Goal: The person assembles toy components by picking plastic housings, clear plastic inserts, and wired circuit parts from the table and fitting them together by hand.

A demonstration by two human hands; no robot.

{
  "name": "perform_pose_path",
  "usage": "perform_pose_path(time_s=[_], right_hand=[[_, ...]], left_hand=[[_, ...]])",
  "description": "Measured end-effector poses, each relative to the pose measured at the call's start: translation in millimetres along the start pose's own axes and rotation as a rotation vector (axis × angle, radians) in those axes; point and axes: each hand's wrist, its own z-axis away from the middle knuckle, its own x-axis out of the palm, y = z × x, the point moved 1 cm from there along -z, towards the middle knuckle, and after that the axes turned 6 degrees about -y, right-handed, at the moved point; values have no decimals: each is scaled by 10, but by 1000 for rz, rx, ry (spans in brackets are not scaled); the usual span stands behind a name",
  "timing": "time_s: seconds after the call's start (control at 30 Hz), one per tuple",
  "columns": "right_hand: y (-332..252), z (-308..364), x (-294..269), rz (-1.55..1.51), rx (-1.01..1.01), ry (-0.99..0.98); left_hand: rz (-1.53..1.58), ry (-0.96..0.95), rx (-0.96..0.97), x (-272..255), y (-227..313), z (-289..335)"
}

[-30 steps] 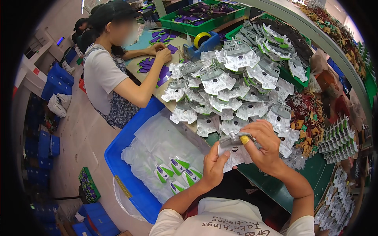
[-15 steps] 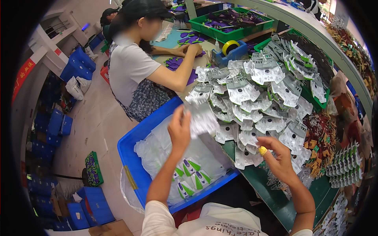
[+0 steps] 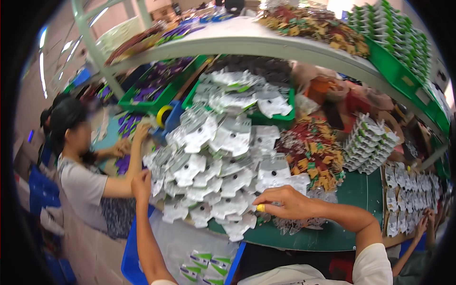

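A large heap of grey-and-white molded plastic parts with green edges (image 3: 223, 161) covers the middle of the table. My left hand (image 3: 141, 185) is at the heap's left edge, fingers closed; what they hold, if anything, blends with the blurred parts beside it. At the heap's right front is my right hand (image 3: 287, 202), thumb and fingers drawn together in a pinch. A yellow cover (image 3: 260, 208) wraps its thumb tip. Anything in that pinch is too small to make out. Below my left hand stands a blue bin (image 3: 129, 259) holding clear plastic bags and white-green-purple pieces (image 3: 209, 266).
A co-worker (image 3: 90, 175) sits at the left by purple pieces. A green tray (image 3: 289, 102) stands behind the heap. Orange-tagged bundles (image 3: 316, 152) and stacked white parts (image 3: 370, 145) lie right. A shelf (image 3: 228, 35) spans above. Another person's hands (image 3: 425, 221) show at far right.
The view has swung right and up. My left hand, which held a grey-and-white part over the blue bin, is now beside the heap. My right hand's fingers have closed into a pinch.
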Motion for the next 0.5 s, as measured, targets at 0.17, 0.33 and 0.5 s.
perform_pose_path(time_s=[0.17,0.33,0.5], right_hand=[[136,-21,-1011,297,-69,587],[863,-477,-2263,669,159,757],[1406,-1378,-2464,843,352,465]], left_hand=[[58,-116,90,183,234,51],[-67,-156,-22,152,584,164],[-2,-15,9,-26,371,388]])
